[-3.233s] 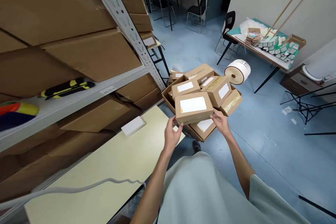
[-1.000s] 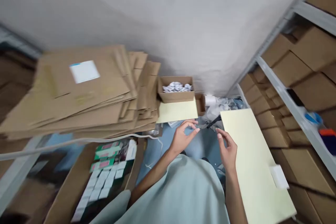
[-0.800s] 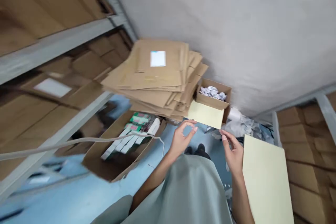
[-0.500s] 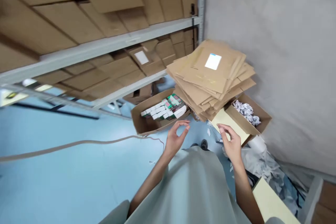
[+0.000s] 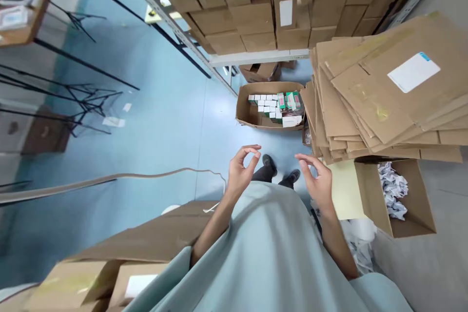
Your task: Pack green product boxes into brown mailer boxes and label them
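My left hand [image 5: 242, 170] hangs in front of my body, its fingers loosely curled and apart, with nothing in them. My right hand [image 5: 317, 181] is beside it, fingers spread and empty. Both hover above the blue floor near my black shoes [image 5: 269, 165]. An open cardboard box of small white and green packets [image 5: 272, 106] sits on the floor ahead of my hands. A tall stack of flattened cardboard sheets [image 5: 383, 92] lies to the right of my right hand, close to it.
A metal shelf rack [image 5: 256, 56] full of brown boxes stands ahead. A small open box with crumpled paper [image 5: 397, 195] sits at the right. Sealed brown boxes [image 5: 120, 263] are at the lower left. A cable [image 5: 109, 180] crosses the floor. Black table legs [image 5: 73, 97] stand at left.
The labelled box I held earlier is gone from my hands. My view has swung round past the wall and cardboard stack to the shelf rack; both hands stay empty.
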`<action>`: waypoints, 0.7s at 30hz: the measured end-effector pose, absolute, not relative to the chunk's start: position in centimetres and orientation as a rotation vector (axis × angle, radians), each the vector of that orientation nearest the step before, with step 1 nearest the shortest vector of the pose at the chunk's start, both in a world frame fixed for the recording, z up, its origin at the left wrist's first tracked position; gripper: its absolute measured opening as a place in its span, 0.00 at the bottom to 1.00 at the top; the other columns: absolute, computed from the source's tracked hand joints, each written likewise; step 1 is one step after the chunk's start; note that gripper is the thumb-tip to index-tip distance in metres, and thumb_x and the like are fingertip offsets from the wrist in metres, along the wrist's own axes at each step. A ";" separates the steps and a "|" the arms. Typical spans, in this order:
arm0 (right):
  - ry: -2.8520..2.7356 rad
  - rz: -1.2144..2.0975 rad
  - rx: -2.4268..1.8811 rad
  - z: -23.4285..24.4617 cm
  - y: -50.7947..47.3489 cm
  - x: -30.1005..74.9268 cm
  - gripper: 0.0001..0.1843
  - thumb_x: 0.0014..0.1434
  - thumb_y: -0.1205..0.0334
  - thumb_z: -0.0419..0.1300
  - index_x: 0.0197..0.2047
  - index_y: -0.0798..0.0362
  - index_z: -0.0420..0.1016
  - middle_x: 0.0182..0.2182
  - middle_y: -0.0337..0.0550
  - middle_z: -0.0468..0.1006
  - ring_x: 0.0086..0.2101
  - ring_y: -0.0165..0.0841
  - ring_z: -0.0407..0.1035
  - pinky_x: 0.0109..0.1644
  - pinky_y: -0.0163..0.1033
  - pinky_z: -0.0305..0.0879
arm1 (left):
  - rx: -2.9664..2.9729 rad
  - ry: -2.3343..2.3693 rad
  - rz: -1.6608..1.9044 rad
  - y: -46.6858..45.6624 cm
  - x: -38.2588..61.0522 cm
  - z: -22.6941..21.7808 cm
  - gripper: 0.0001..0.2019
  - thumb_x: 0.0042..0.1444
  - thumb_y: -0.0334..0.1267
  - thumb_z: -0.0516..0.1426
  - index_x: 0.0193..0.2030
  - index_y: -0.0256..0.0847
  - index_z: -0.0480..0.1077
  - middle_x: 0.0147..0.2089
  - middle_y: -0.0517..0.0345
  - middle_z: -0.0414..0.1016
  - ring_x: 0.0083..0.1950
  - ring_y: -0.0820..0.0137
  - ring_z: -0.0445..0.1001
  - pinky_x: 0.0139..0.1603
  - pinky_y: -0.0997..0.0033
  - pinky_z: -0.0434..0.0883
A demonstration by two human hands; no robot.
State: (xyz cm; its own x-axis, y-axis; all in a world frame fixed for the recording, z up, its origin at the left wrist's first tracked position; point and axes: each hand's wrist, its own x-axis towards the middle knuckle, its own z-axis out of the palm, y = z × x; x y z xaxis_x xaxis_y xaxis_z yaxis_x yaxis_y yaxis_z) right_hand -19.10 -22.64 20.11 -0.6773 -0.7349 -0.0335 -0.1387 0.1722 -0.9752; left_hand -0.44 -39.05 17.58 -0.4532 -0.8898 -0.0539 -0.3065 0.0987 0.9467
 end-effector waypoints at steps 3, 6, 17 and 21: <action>1.874 -1.462 -0.868 20.1 -25.2 -18.1 0.17 0.78 0.45 0.62 0.52 0.45 0.89 0.50 0.47 0.91 0.49 0.41 0.85 0.57 0.47 0.83 | 1.211 -1.765 -1.379 -40.0 0.4 16.3 0.11 0.70 0.51 0.63 0.44 0.46 0.78 0.55 0.48 0.87 0.62 0.56 0.84 0.70 0.49 0.76; 1.836 -1.383 -0.930 20.2 -28.4 -17.3 0.17 0.78 0.45 0.62 0.52 0.44 0.88 0.49 0.47 0.91 0.49 0.41 0.85 0.57 0.47 0.83 | 1.205 -1.730 -1.401 -42.0 0.7 15.2 0.10 0.71 0.49 0.62 0.46 0.47 0.79 0.55 0.48 0.87 0.62 0.57 0.84 0.71 0.50 0.76; 1.898 -1.243 -0.992 18.8 -47.6 -13.3 0.17 0.78 0.44 0.62 0.52 0.45 0.88 0.50 0.47 0.91 0.50 0.42 0.85 0.58 0.48 0.82 | 1.168 -1.584 -1.468 -59.3 3.7 12.8 0.13 0.70 0.53 0.65 0.44 0.47 0.77 0.56 0.48 0.86 0.63 0.58 0.83 0.72 0.51 0.75; 1.933 -1.194 -0.968 17.6 -55.3 -12.3 0.19 0.77 0.42 0.63 0.53 0.45 0.88 0.50 0.47 0.91 0.51 0.43 0.86 0.60 0.49 0.83 | 1.179 -1.558 -1.480 -66.9 5.7 12.6 0.14 0.71 0.54 0.65 0.44 0.46 0.76 0.56 0.49 0.86 0.63 0.58 0.83 0.72 0.49 0.75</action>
State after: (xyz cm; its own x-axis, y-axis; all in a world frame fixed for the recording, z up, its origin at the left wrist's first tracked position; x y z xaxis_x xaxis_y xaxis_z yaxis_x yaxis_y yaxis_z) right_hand -12.30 -55.34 17.63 -0.5089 -0.8478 -0.1495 -0.2462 0.3098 -0.9184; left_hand 5.68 -66.86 12.64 -0.3617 -0.9259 -0.1095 -0.1570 -0.0553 0.9861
